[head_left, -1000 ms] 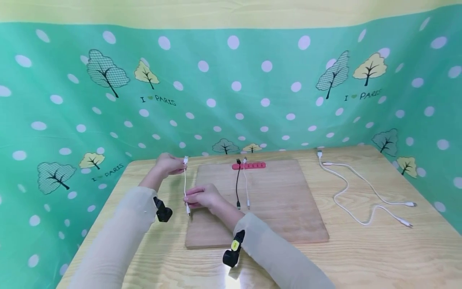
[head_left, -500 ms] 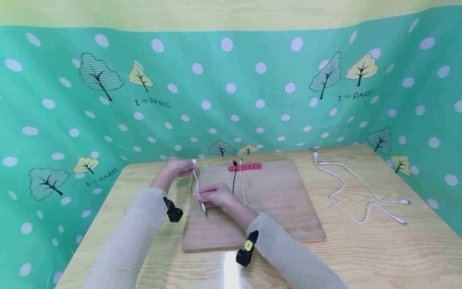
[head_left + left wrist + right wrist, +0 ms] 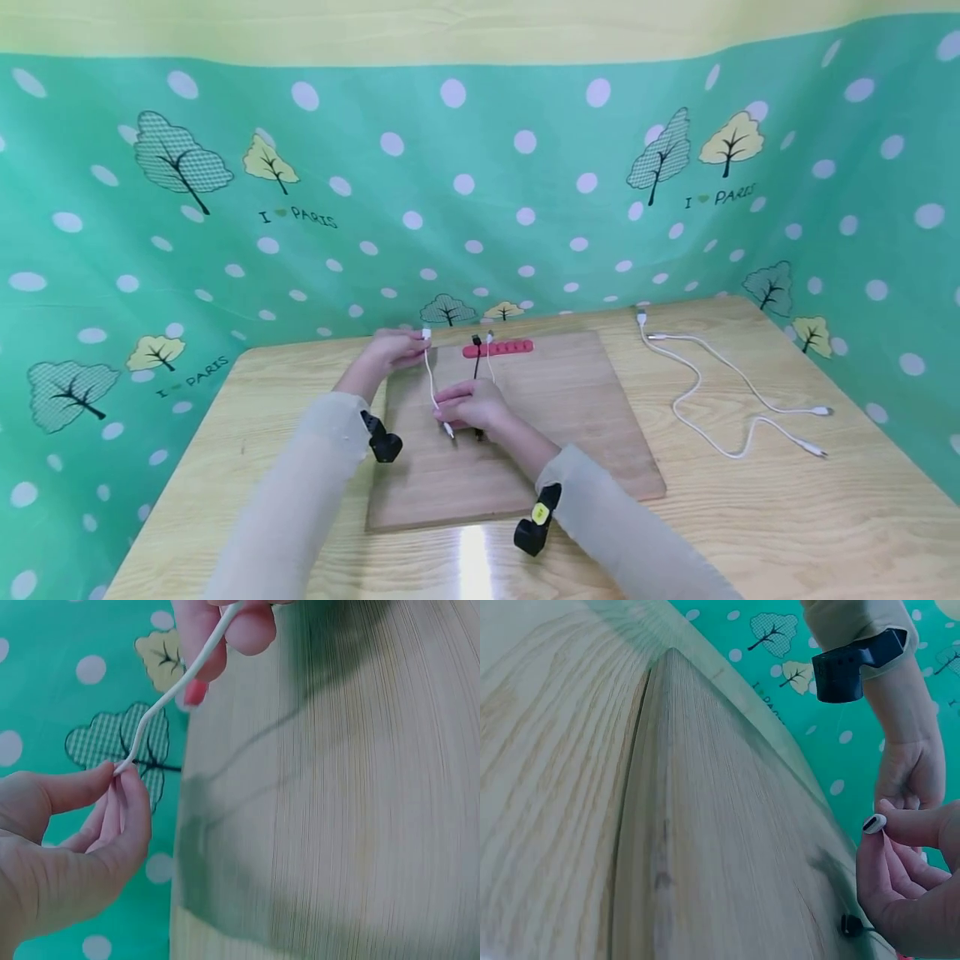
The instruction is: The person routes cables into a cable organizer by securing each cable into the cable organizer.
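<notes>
Head: over the board point(image 3: 562, 442), the left hand point(image 3: 397, 348) pinches a white cable point(image 3: 430, 373) below its 12 o'clock plug, the right hand point(image 3: 474, 405) near its 5 o'clock end. Left wrist: it slants toward 1 o'clock between them. Right wrist: its tip shows at the right hand's 11 o'clock.

Head view bright | white glare on table point(image 3: 474, 560) | wrist views dimmer, board point(image 3: 720, 795) soft-shadowed

hands point(image 3: 399, 348) point(image 3: 474, 406) rightward, white cable point(image 3: 431, 377) nearer red strip point(image 3: 512, 347)
</notes>
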Available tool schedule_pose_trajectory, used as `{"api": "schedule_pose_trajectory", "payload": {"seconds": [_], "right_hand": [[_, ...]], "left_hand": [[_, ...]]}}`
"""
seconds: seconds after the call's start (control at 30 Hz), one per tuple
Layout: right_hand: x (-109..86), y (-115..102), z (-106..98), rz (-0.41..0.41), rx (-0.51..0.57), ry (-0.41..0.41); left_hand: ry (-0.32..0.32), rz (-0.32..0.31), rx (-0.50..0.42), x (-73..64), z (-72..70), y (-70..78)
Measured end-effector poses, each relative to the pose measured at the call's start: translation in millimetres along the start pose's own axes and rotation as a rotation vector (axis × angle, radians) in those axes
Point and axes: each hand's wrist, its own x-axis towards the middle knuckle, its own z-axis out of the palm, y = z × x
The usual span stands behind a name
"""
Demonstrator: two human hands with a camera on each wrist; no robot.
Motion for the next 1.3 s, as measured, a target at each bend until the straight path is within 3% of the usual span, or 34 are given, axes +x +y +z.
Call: {"api": "schedule_pose_trajectory", "payload": {"seconds": [0.33, 0.47, 0.8, 1.0, 1.2, 1.3], "right_hand": [[-8.3, 4, -30, 0.010, -0.040, 0.078], [-9.2, 6, -37, 0.000, -0.053, 0.090], [-15.0, 7, -58, 0.010, -0.053, 0.150], [-16.7, 14, -71, 0.037, -0.073, 0.202], [-17.8, 20, -75, 0.037, -0.100, 0.271], [-18.6, 21, -75, 0.016, -0.115, 0.312]], "left_hand": [[-0.066, 0.037, 0.044, 13.2, 32.2, 2.6], [-0.102, 0.034, 0.014, 15.9, 40.1, 5.0], [-0.091, 0.069, 0.023, 24.2, 63.9, 9.9], [-0.120, 0.076, -0.017, 34.5, 75.9, 7.5], [-0.104, 0.117, 0.008, 42.6, 86.3, 5.1], [-0.041, 0.169, 0.086, 45.2, 89.7, 4.9]]}}
